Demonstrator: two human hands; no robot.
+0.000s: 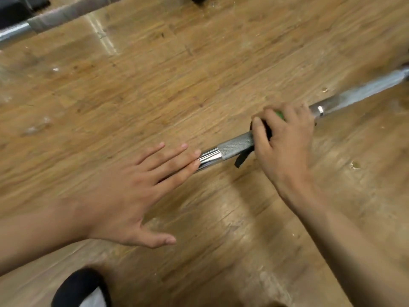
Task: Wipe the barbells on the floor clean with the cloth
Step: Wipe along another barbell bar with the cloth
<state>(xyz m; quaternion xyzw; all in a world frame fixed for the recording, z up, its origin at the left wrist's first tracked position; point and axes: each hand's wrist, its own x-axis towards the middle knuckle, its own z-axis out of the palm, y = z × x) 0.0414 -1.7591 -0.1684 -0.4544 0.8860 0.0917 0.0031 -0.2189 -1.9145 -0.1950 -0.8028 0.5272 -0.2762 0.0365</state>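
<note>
Dark cloth [265, 130] clamped round near barbell [236, 147] by right grip [285, 140]; judged mid-wipe at knurling. Left grip [124, 191] flat, fingers straight, resting on bar. Next: slide cloth along shaft.

Steel barbell [234, 147] flat on floor, diagonal; dark cloth [264, 129], maybe green-edged, wrapped around it.

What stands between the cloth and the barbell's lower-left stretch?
The left hand: its straight fingers lie over the barbell just past the knurled section, lower left of the cloth that the right hand grips. The knurled stretch between them is bare.
</note>
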